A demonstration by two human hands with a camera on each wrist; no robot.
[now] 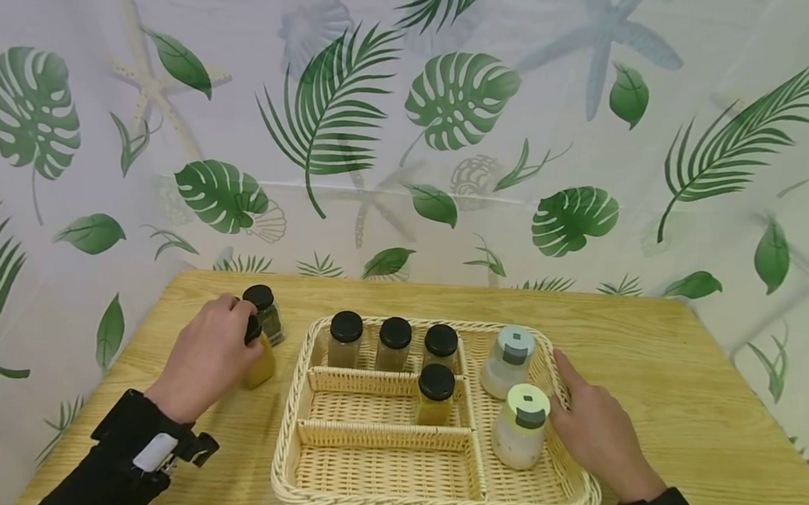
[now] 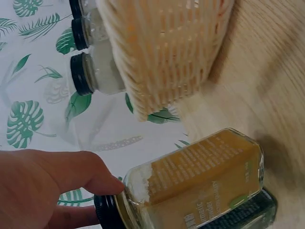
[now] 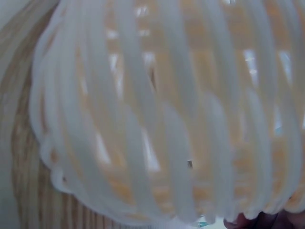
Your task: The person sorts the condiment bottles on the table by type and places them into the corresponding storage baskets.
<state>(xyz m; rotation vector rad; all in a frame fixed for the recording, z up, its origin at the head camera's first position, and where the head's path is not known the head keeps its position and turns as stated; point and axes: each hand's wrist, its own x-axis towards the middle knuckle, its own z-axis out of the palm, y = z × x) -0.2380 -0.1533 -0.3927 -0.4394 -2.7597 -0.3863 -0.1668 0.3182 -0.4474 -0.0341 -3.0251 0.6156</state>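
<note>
My left hand (image 1: 207,352) pinches the black lid of a spice jar of yellow powder (image 1: 260,366), left of the wicker basket (image 1: 277,463). In the left wrist view this glass spice jar (image 2: 205,174) leans over, thumb at its lid. Right behind it stands a second black-lidded jar with dark contents (image 1: 271,323). My right hand (image 1: 599,430) grips the basket's right rim, its fingers partly hidden by the wall. Close-up weave of the basket (image 3: 157,119) fills the right wrist view, with fingertips (image 3: 267,220) at the lower edge.
Three black-lidded jars (image 1: 393,346) line the basket's back-left compartment. A yellow-filled jar (image 1: 434,399) sits in the middle one. The right compartment holds a grey-lidded shaker (image 1: 508,365) and a yellow-lidded shaker (image 1: 520,437). A leaf-printed cloth (image 1: 448,232) hangs behind the wooden table (image 1: 704,399).
</note>
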